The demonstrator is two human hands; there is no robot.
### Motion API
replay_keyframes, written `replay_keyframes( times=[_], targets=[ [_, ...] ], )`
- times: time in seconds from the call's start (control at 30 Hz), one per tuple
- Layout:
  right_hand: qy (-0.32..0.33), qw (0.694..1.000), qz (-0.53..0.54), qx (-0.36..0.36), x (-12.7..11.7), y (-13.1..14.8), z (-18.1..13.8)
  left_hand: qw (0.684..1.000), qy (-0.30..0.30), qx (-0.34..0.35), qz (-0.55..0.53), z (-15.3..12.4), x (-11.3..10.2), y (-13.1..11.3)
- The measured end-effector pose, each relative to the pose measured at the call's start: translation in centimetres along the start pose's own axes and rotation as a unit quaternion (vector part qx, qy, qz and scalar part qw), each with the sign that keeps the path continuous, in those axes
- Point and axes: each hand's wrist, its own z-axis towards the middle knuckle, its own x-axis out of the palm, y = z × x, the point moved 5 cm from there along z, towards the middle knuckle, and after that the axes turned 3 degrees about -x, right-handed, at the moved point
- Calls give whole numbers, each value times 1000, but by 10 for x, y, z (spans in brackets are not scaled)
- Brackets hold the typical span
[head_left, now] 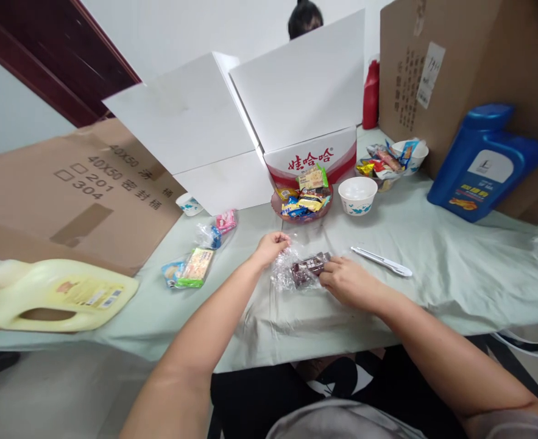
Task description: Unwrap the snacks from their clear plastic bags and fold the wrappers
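My left hand (273, 248) pinches the edge of a crinkled clear plastic bag (281, 273) above the green tablecloth. A brown packaged snack (311, 267) lies partly in or against that bag; which of the two I cannot tell. On its right end are the closed fingers of my right hand (345, 280). A white utility knife or pen-like tool (382, 261) rests just right of that hand. Behind the snack stands a pink bowl (312, 214) heaped with wrapped snacks, beside a white paper bowl (357, 196).
Bagged snacks (196, 267) lie to the left, near a yellow jug (67, 296) on its side. A white carton (309, 161) with raised flaps stands behind. At right are more snacks (382, 164), a blue bottle (481, 164) and a large cardboard box (451, 79). A person's head shows beyond.
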Motion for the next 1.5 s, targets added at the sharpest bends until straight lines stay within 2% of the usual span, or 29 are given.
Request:
replay_keyframes(
  times=[0.13, 0.2, 0.27, 0.37, 0.43, 0.5, 0.57, 0.63, 0.7, 0.77, 0.83, 0.9, 0.97, 1.0, 1.07, 1.13, 1.27, 1.4, 1.5],
  targets=[
    [99, 995, -18, -19, 4, 21, -15, 998, -46, 9, 32, 4, -10, 3],
    [124, 992, -24, -13, 0, 30, -21, 994, -84, 22, 60, 3, -17, 3],
    [97, 995, -4, -6, -9, 37, -22, 985, -136, 49, 92, -3, -26, -2],
    [-17, 999, 41, 4, -20, 36, -17, 965, -194, 114, 131, -25, -33, -20],
    [-101, 994, 43, 8, -22, 28, -11, 949, -155, 188, 200, -46, -23, -34],
    [-145, 989, 25, 16, -16, 17, -6, 909, -63, 262, 320, -68, -4, -43],
    [-136, 990, 4, 29, -7, 7, -2, 848, 19, 303, 435, -91, 16, -41],
    [-109, 994, -7, 32, 0, 4, -1, 800, 42, 329, 500, -112, 27, -36],
    [-98, 995, -7, 4, 2, 9, -2, 757, 43, 373, 535, -134, 34, -31],
    [-93, 995, 1, -45, 0, 22, -5, 721, 62, 410, 555, -155, 42, -25],
    [-72, 994, 5, -83, -1, 34, -7, 703, 118, 413, 567, -172, 48, -16],
    [-31, 997, -3, -74, 0, 41, -8, 710, 187, 380, 562, -184, 51, -9],
    [17, 1000, -19, -10, 0, 39, -9, 737, 235, 328, 542, -187, 50, -7],
    [38, 998, -26, 31, -1, 35, -10, 755, 240, 303, 529, -185, 48, -8],
    [62, 993, -34, 99, -4, 26, -13, 795, 214, 267, 501, -176, 44, -14],
    [67, 987, -39, 141, -6, 16, -15, 828, 158, 267, 467, -162, 42, -25],
    [14, 984, -53, 172, -10, -5, -13, 860, 67, 291, 414, -127, 47, -40],
    [-83, 985, -41, 148, -15, -16, -8, 874, 79, 251, 408, -93, 59, -34],
    [-69, 986, -21, 150, -10, -21, -7, 890, 87, 238, 379, -79, 63, -28]
  ],
)
